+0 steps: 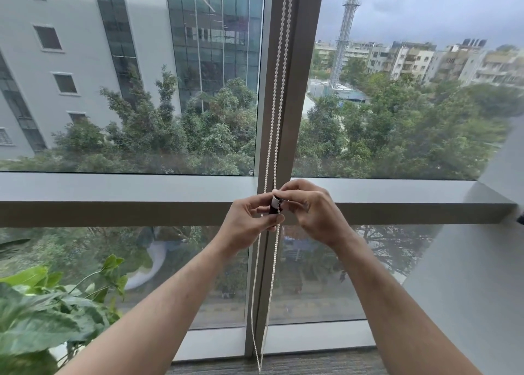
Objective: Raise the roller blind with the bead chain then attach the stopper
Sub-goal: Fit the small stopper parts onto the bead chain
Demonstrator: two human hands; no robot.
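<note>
As both hands point(279, 213) pinch, small dark stopper point(274, 207), white bead chain point(280, 63)

No legible text, label, brand, number or sign appears anywhere in the view. The small stopper point(274, 204) pinched between the two hands shows a white face and a dark body, but any marking on it is too small and blurred to read.
</note>
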